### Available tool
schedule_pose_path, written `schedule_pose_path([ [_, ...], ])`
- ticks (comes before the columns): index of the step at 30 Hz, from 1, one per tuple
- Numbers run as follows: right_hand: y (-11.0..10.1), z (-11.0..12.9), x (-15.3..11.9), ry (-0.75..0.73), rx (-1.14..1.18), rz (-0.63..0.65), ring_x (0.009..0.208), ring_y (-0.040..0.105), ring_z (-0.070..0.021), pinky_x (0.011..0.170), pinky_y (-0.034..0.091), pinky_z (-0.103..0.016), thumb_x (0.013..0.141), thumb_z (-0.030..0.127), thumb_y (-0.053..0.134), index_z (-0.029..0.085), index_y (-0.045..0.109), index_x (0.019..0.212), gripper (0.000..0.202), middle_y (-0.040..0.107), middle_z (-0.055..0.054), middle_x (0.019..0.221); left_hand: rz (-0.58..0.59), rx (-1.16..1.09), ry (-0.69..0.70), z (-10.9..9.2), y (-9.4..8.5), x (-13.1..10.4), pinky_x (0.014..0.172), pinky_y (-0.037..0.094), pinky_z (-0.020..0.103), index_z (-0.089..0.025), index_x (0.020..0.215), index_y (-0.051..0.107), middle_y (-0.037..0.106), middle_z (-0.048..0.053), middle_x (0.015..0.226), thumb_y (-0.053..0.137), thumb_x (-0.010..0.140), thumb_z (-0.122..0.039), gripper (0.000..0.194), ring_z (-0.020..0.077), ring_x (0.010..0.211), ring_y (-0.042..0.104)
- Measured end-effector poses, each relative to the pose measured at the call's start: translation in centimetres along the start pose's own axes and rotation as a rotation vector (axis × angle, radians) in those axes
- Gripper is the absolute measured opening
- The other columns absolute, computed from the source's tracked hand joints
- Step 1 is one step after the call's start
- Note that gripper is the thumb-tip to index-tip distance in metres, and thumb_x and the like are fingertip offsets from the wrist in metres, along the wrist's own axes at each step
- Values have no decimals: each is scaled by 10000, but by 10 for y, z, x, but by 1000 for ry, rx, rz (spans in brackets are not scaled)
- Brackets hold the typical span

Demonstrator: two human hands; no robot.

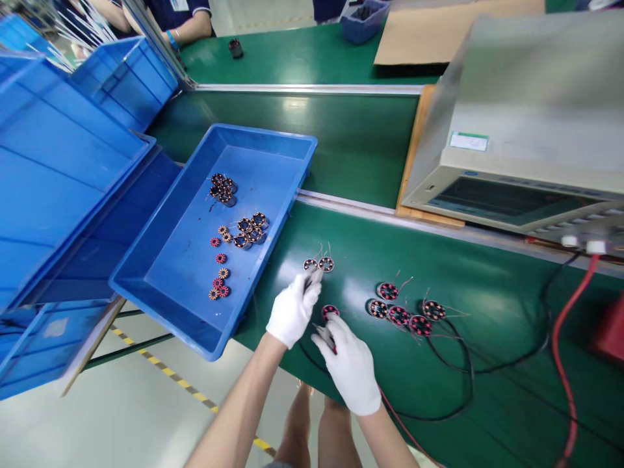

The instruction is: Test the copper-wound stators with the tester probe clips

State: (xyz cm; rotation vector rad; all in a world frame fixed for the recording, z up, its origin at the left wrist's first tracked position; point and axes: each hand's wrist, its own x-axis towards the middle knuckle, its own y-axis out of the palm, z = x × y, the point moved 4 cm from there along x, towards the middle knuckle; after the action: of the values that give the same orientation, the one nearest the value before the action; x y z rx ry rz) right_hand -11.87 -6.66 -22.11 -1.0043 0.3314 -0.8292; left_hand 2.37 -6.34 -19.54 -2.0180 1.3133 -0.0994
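My left hand point(294, 311), in a white glove, pinches a small grey piece that I cannot make out, just below two round copper-wound cores point(326, 264) with thin wires. My right hand point(348, 364), also gloved, is closed on a probe clip point(330, 339) with a red lead trailing below. A red-wound core point(330, 312) lies at its fingertips. Several more wound cores point(399, 315) with loose wire ends sit on the green table to the right.
A blue tray point(166, 227) with several cores overlaps the table's left side. Blue bins point(58, 162) stand farther left. A grey instrument point(517, 123) with red and black cables is at right. People are across the table.
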Motion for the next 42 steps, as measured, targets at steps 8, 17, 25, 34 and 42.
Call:
schedule_pose_path([
  [8, -32, -63, -11, 246, -31, -177, 897, 646, -201, 749, 522, -310, 816, 480, 450, 147, 590, 961, 389, 656, -139, 1057, 29, 163, -114, -3, 22, -9, 751, 452, 340, -210, 1016, 530, 659, 94, 980, 386, 856, -423, 302, 248, 869, 622],
  [17, -35, -68, -14, 182, -109, -127, 630, 622, -135, 557, 461, -240, 840, 497, 398, 161, 632, 956, 425, 679, -58, 757, -106, -369, -280, 34, 36, -84, 551, 441, 248, -194, 960, 505, 617, 42, 822, 412, 833, -445, 297, 117, 566, 518],
  [25, -27, -66, 0, 238, -120, 64, 615, 600, -132, 561, 406, -249, 849, 527, 349, 216, 649, 956, 445, 671, -29, 734, -34, -578, -545, 40, 41, -75, 327, 234, 181, -155, 762, 477, 489, -37, 560, 441, 745, -590, 437, 37, 334, 306],
  [34, -25, -69, -3, 255, -108, 48, 645, 601, -142, 565, 398, -253, 841, 516, 381, 214, 636, 973, 416, 665, -39, 771, -29, -655, -509, 39, 44, -72, 302, 207, 182, -140, 766, 513, 527, -25, 557, 484, 709, -588, 453, 30, 298, 303],
  [42, -27, -66, 2, 255, -109, 26, 605, 583, -134, 553, 377, -252, 844, 544, 337, 206, 648, 950, 472, 663, -44, 736, -14, -674, -500, 39, 41, -75, 315, 245, 187, -135, 792, 531, 542, -14, 591, 500, 701, -601, 476, 34, 321, 332],
])
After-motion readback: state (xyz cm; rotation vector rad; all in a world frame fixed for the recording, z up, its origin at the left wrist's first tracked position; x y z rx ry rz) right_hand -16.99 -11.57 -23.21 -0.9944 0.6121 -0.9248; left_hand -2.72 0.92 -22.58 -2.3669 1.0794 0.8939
